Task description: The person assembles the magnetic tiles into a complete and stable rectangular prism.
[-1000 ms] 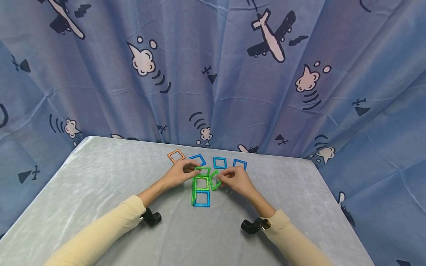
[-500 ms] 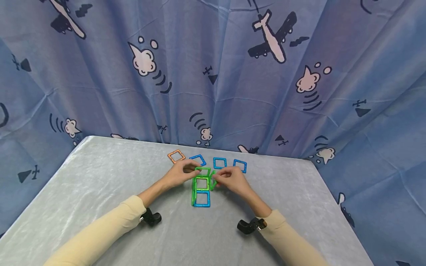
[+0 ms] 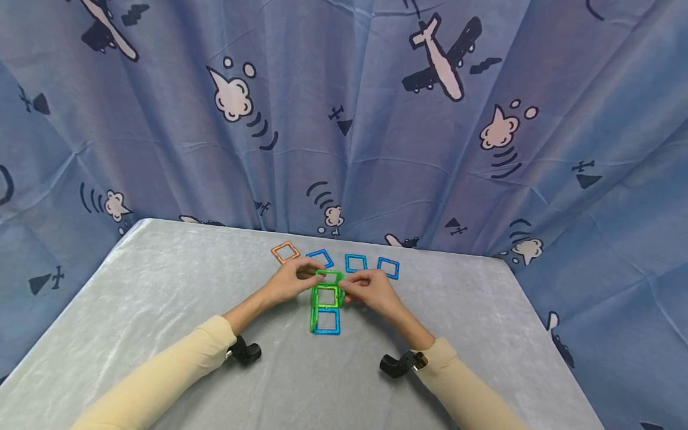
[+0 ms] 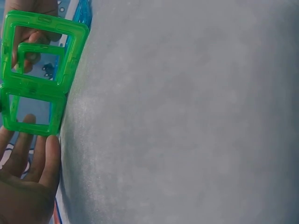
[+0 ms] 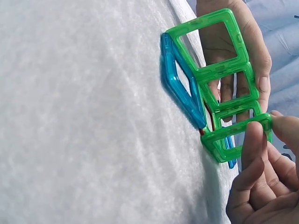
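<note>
Green magnetic tiles form a partly walled structure on the table. A blue tile (image 3: 326,332) lies flat at its front, joined to a flat green tile (image 3: 328,306) behind. Two upright green tiles (image 4: 74,51) make the left wall, and another green tile (image 3: 329,272) stands at the back. My left hand (image 3: 287,280) holds the back-left corner, thumb on one side and fingers on the other. At the right side, my right hand (image 3: 373,291) pinches an upright green tile (image 5: 229,131) by its upper corner between thumb and index finger. Its lower edge meets the green base.
Along the far part of the table (image 3: 215,370) lie an orange tile (image 3: 276,253) and three blue tiles, one left (image 3: 325,255), one middle (image 3: 356,256) and one right (image 3: 388,260). Behind the table hangs a blue curtain (image 3: 290,179) printed with airplanes.
My right hand has moved left with its green tile. That tile has turned from slanting outward to standing upright against the structure's right side. The left hand stays in place.
</note>
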Motion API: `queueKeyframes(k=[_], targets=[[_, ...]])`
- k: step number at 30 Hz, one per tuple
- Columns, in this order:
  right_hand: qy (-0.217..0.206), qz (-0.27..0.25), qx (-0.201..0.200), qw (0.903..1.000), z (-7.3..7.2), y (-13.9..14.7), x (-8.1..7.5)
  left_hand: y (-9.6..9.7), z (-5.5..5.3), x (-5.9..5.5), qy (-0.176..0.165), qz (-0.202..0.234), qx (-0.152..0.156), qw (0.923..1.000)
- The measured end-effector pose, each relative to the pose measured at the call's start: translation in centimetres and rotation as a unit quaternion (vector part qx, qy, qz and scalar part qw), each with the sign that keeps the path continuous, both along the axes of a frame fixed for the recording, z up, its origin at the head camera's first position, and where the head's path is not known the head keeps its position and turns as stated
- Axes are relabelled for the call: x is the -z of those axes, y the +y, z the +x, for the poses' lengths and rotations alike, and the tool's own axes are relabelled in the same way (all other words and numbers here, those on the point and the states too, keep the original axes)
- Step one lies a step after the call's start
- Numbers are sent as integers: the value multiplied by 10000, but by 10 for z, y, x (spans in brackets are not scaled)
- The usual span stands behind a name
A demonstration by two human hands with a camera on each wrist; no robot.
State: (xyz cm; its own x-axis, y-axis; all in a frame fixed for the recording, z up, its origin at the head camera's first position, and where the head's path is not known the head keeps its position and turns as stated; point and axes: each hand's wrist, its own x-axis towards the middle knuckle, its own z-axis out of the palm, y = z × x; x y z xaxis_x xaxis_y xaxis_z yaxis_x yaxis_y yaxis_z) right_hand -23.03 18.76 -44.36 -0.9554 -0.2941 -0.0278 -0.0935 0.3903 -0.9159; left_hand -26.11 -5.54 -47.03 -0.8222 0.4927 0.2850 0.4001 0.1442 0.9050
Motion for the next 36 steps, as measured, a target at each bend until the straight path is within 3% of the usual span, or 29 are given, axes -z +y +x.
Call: queueKeyframes(k=[11, 21, 36], targets=[[134, -128, -64, 9998, 0, 3, 1, 0, 1, -5, 63, 7, 68, 10000], [279, -159, -177, 9993, 2, 16, -1, -1, -2, 0, 21, 36, 24, 10000], [417, -373, -199, 9982, -3, 63, 7, -1, 2, -3, 41, 45, 109, 9999]])
